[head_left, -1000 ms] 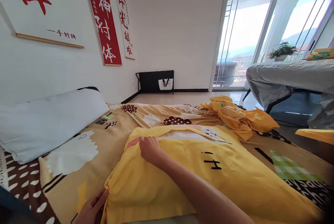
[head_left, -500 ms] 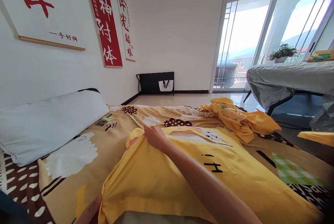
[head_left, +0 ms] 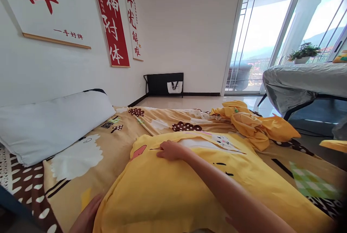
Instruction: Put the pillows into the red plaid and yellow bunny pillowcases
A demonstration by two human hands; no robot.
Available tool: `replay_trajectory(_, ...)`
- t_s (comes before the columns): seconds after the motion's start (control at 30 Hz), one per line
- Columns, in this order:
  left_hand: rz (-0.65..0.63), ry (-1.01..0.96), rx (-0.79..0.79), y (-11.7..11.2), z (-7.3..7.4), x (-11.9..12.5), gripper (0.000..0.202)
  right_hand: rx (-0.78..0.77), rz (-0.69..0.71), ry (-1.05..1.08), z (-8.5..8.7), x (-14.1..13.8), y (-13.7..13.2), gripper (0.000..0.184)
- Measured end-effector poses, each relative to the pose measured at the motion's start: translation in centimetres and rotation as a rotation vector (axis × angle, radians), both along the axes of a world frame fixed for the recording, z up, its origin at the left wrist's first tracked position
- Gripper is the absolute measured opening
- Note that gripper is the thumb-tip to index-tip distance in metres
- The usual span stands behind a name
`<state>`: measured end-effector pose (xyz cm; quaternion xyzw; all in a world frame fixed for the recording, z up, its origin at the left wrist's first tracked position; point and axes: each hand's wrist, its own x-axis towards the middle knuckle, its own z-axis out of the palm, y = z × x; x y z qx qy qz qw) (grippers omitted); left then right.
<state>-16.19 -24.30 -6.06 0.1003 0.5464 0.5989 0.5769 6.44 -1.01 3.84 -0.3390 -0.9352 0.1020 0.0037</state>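
A yellow pillow in a cartoon-print case (head_left: 184, 186) lies in front of me on a patterned tan bedsheet (head_left: 105, 146). My right hand (head_left: 169, 150) rests on the pillow's far left part, fingers curled down and pressing into the fabric near the case's open edge. My left hand (head_left: 86, 216) lies at the pillow's near left corner, partly tucked under the cloth; its fingertips are hidden. A crumpled yellow cloth (head_left: 252, 122) lies beyond the pillow on the bed.
A white pillow (head_left: 51, 124) leans along the wall at left. Red and white calligraphy banners (head_left: 111, 19) hang above. A grey-covered table (head_left: 303, 81) with a potted plant (head_left: 302, 52) stands at right by glass doors. A black rack (head_left: 164, 84) sits against the far wall.
My right hand has slid back from the pillow's far edge and a little right, now flatter on the case. The pillow bulges higher near me, hiding more of my left hand.
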Motion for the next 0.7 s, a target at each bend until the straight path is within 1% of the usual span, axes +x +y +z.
replay_trajectory(0.1,-0.096,0.027,0.004,1.6,1.8,1.4,0.057,0.056,-0.024,0.035,0.1,-0.2,-0.7,0.022)
replay_trajectory(0.17,-0.141,0.031,0.023,2.0,3.0,2.0,0.060,0.112,-0.065,0.080,0.5,-0.2,-0.8,0.022)
replay_trajectory(0.27,-0.087,-0.008,0.059,1.8,4.4,2.2,0.071,0.175,-0.108,0.160,1.2,0.3,-0.3,0.027)
replay_trajectory(0.33,-0.017,-0.034,0.056,1.6,4.7,2.3,0.081,0.177,-0.117,0.194,1.2,1.0,0.2,0.028)
replay_trajectory(0.4,0.041,-0.071,0.012,1.5,4.3,2.5,0.090,0.146,-0.128,0.194,0.8,1.9,0.5,0.025)
replay_trajectory(0.47,0.083,-0.122,-0.046,1.6,3.4,2.9,0.095,0.083,-0.124,0.167,0.2,3.1,0.7,0.021)
replay_trajectory(0.53,0.082,-0.205,-0.097,1.7,2.5,2.9,0.096,0.003,-0.082,0.144,0.0,4.5,0.8,0.017)
replay_trajectory(0.6,0.051,-0.281,-0.139,1.8,1.6,2.5,0.097,-0.066,-0.029,0.144,0.2,6.1,1.0,0.017)
replay_trajectory(0.63,0.049,-0.283,-0.149,1.8,1.2,2.1,0.099,-0.096,-0.004,0.152,0.4,7.1,1.3,0.017)
replay_trajectory(0.7,0.081,-0.175,-0.144,1.9,0.6,0.9,0.108,-0.145,0.024,0.181,1.1,9.4,2.3,0.014)
